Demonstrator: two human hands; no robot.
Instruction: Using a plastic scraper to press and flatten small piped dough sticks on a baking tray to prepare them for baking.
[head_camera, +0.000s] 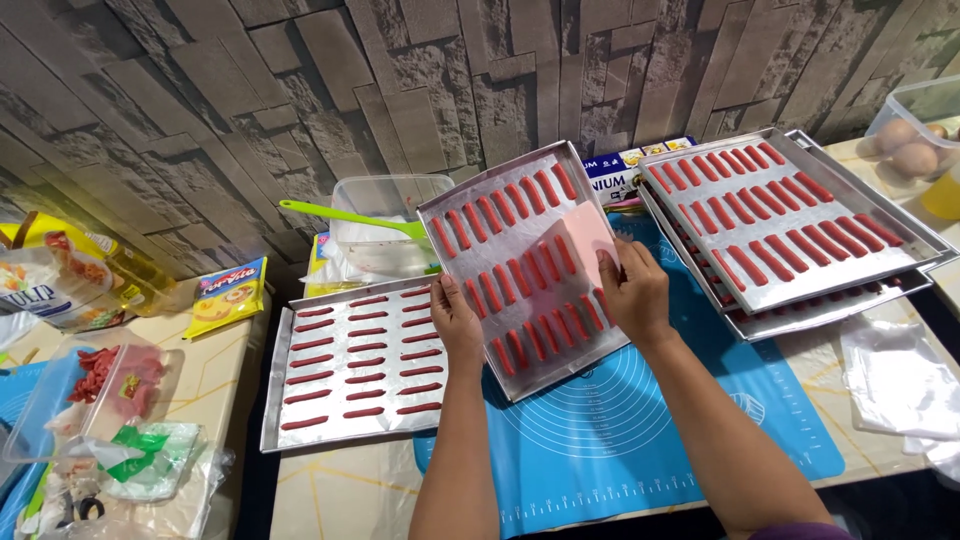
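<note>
A person's left hand (455, 318) and right hand (632, 292) hold a tilted metal baking tray (520, 265) over a blue silicone mat (640, 420), the left fingers closed on the tray's near-left edge with their tips hidden beneath it, the right fingers curled over its right edge onto a translucent sheet (580, 240) that blurs the red dough strips (505, 275) under it. The strips lie in neat rows, slim and rounded, on the thin, shiny tray. A second tray (350, 370) rests flat on the tabletop just left, its right edge tucked under the held one. Stacked trays (790, 225) at right hide all but the top layer. A clear tub (385, 225) with a green spatula (350, 215) stands behind, its contents hard to make out
</note>
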